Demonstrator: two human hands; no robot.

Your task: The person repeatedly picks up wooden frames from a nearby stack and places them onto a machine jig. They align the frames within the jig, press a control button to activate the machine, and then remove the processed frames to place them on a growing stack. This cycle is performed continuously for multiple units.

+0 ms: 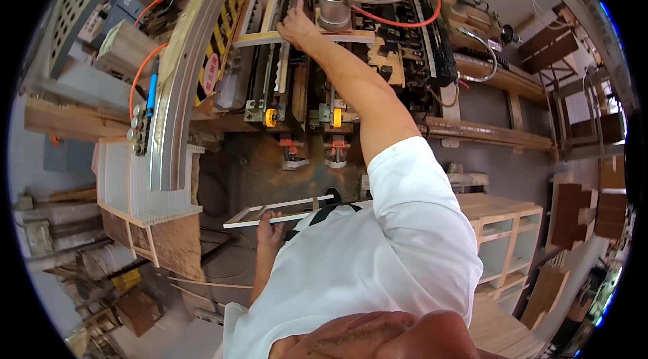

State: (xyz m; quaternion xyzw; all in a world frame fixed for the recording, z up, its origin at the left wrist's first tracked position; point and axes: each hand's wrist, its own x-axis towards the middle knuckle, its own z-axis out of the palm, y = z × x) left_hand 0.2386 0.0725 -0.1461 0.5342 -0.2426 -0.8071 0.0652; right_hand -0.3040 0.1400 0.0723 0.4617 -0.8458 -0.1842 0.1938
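Note:
My right hand (298, 27) reaches far forward over the machine. Its fingers bend around the near rail of a pale wooden frame (251, 39) that lies flat on the machine bed, with crossbars between its rails. Just right of that hand a metal cylinder (333, 9) stands over the frame. My left hand (269, 227) is down by my waist, closed on the edge of a second, narrow wooden frame (237, 221) with white edges. That frame is held clear of the machine; its right end reaches in front of my body.
A metal beam (172, 89) with a hazard-striped panel rises left of the frame. Two yellow knobs (271, 117) sit at the machine's front. A stack of frames (145, 180) stands at left, a wooden cabinet (506, 241) at right. An orange hose (432, 8) loops above.

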